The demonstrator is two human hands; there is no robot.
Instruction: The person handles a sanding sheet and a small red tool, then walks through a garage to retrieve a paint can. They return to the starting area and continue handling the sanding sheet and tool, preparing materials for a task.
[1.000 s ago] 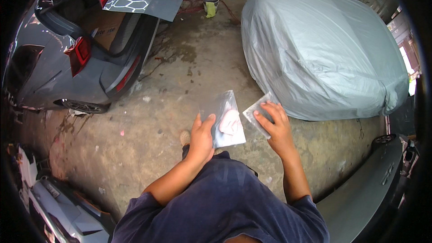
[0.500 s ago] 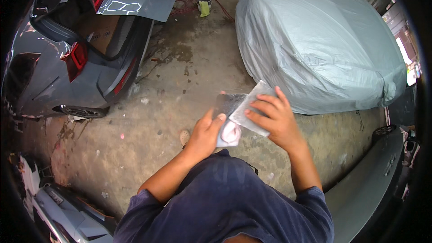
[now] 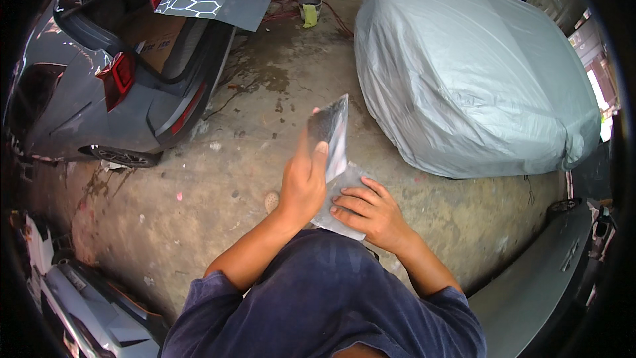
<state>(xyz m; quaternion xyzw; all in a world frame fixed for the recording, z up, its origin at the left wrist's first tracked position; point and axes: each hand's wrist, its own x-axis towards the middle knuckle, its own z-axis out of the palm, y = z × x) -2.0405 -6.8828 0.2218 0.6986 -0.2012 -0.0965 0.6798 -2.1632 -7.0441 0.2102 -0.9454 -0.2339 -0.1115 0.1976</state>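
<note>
My left hand (image 3: 305,182) grips a flat, dark, shiny mixing plate (image 3: 331,119), tilted nearly upright, thumb across its face. A pale pinkish paste, like body filler (image 3: 337,154), lies smeared on the side facing right. My right hand (image 3: 379,215) is closed on a thin grey, square-edged filler spreader (image 3: 339,220), its fingers laid over the top face and its thumb hidden beneath. The spreader's upper corner meets or overlaps the plate's lower end, just in front of my body.
A dark grey car (image 3: 66,116) with its tailgate raised stands at left. Under a silver cover (image 3: 464,79), another vehicle fills the right. A bucket (image 3: 309,8) with a yellow-green cloth stands far ahead. Grey panels (image 3: 543,278) and a scooter-like vehicle (image 3: 99,305) flank me.
The plate in my left hand has risen and tipped from fairly flat to steep. My right hand has drawn the spreader down and left, toward my body.
</note>
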